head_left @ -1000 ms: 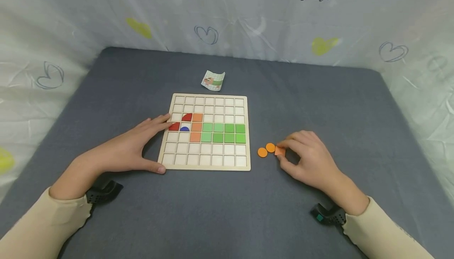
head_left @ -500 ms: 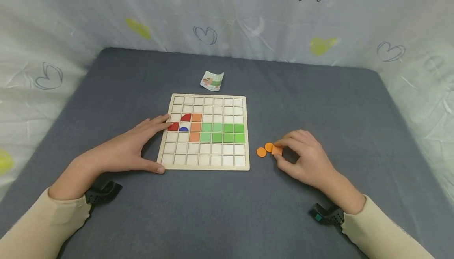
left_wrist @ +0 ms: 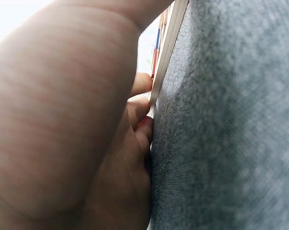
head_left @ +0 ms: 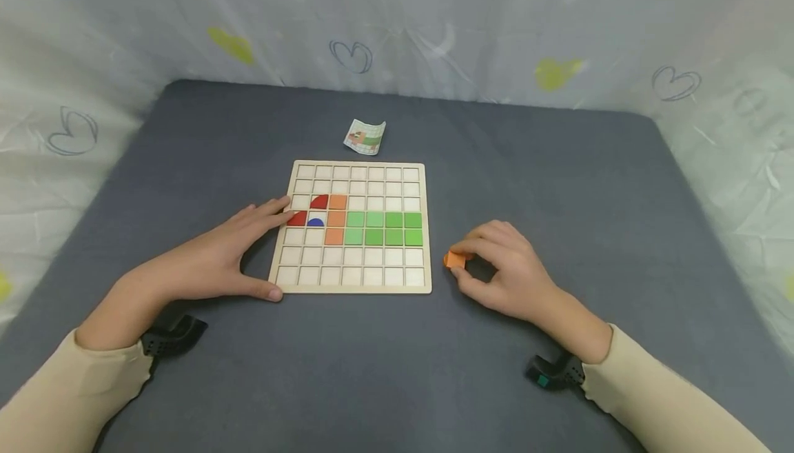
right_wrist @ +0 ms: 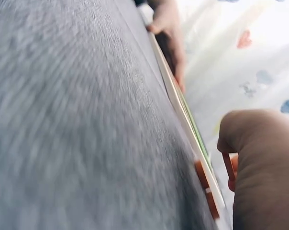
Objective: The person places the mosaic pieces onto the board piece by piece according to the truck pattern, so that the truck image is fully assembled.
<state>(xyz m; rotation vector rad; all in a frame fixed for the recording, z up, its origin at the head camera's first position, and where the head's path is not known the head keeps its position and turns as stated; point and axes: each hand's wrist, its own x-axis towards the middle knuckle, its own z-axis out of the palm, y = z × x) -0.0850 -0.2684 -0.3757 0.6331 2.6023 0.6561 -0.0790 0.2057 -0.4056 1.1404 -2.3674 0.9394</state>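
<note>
My right hand (head_left: 505, 270) pinches an orange square tile (head_left: 455, 260) between thumb and fingers, right of the wooden grid board (head_left: 366, 290). In the right wrist view the tile (right_wrist: 228, 166) stands above two orange discs (right_wrist: 201, 174) that lie on the cloth beside the board; from the head they are mostly hidden behind the tile. My left hand (head_left: 217, 256), fingers spread, touches the board's left edge, its thumb at the near left corner. Set in the grid are red quarter-circle tiles (head_left: 319, 201), a blue half-circle tile (head_left: 316, 223), orange squares (head_left: 336, 218) and green squares (head_left: 394, 219).
A small paper card (head_left: 364, 137) with a coloured grid picture lies behind the board. Grey cloth (head_left: 366, 370) covers the table. A pale printed curtain (head_left: 409, 25) hangs around its back and sides.
My right hand has moved left with the orange square tile, from beside the discs to over them, closer to the board. My left hand keeps its place on the board. The head view shifts slightly.
</note>
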